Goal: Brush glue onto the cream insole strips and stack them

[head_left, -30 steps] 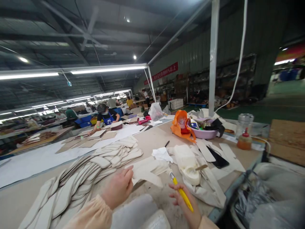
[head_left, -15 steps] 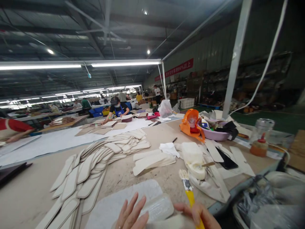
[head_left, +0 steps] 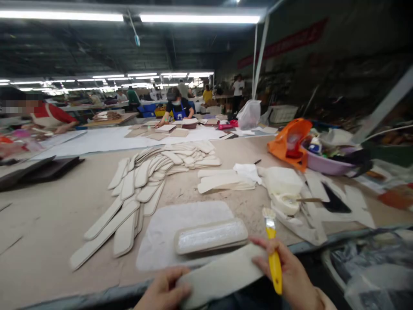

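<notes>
My left hand [head_left: 168,287] grips the left end of a long cream strip [head_left: 222,275] with rounded ends, held at the table's front edge. The strip's other end is pinched by my right hand [head_left: 284,265], which also holds a paintbrush [head_left: 274,262] with a yellow handle, bristles up. Just beyond, a similar strip with a shiny, wet-looking face [head_left: 213,236] lies on a translucent white sheet [head_left: 158,228]. To the right stands a tub of whitish paste [head_left: 288,203] in white plastic, a flat stick across its rim.
Several cream strips [head_left: 148,176] lie heaped at centre left, with flat pale pieces [head_left: 222,181] right of them. An orange bag [head_left: 287,142] and a lilac basin [head_left: 329,162] full of items stand at right. Across the table a person in a blue apron [head_left: 180,110] works.
The view has tipped down and turned slightly left. My left hand, its fingers spread before, is now closed on the cream strip's end. The brush stays in my right hand.
</notes>
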